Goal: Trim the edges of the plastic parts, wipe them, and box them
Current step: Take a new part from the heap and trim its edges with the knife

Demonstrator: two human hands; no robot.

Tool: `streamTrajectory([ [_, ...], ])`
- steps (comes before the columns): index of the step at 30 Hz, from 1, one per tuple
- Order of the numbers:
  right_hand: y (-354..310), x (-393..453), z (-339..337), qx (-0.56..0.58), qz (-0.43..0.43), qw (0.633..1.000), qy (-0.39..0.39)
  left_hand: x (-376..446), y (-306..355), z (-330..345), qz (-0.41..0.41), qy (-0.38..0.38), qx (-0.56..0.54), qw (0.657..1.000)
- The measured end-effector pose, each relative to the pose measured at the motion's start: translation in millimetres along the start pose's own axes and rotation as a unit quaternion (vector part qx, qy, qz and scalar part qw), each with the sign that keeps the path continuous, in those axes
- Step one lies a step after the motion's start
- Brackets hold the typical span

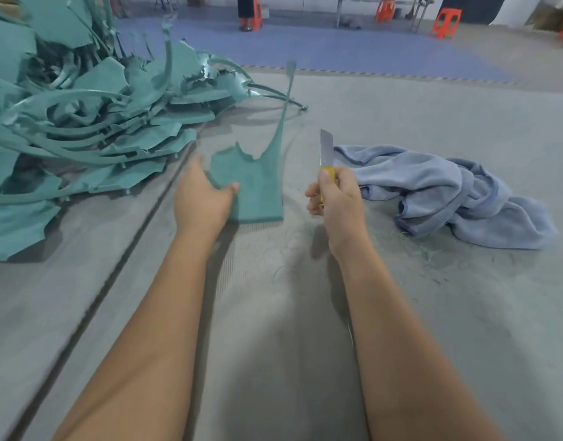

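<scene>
A teal plastic part (261,189) with a long thin strip rising from its far right corner is held above the grey mat. My left hand (202,198) grips its left edge, thumb on top. My right hand (336,195) grips a knife (326,151) by its yellow handle, blade pointing up and away, just right of the part and not touching it. A crumpled light blue cloth (449,192) lies on the mat to the right of the knife.
A large heap of teal plastic parts and strips (83,122) fills the left side. The grey mat (274,313) carries fine teal shavings near the cloth. Far off are a blue floor mat, orange stools (445,22) and a standing person's legs.
</scene>
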State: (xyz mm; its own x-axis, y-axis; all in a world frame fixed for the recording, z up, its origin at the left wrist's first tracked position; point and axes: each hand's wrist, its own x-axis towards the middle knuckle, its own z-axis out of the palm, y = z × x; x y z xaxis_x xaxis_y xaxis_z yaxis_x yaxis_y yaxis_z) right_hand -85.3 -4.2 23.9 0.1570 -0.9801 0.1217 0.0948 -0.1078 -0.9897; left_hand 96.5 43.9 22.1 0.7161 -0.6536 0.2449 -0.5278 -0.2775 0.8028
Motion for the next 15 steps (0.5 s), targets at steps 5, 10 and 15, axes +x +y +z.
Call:
streamTrajectory([
  [5,-15,-8,1,0.183,0.010,0.968,-0.170,-16,17,-18,0.262,0.185,0.050,0.946],
  [10,-10,-8,0,0.147,0.072,0.976,-0.145,-41,19,7,0.303,-0.120,0.154,0.933],
  [15,-4,-1,-4,0.087,0.116,0.989,-0.029,-33,17,3,0.254,0.032,0.049,0.965],
])
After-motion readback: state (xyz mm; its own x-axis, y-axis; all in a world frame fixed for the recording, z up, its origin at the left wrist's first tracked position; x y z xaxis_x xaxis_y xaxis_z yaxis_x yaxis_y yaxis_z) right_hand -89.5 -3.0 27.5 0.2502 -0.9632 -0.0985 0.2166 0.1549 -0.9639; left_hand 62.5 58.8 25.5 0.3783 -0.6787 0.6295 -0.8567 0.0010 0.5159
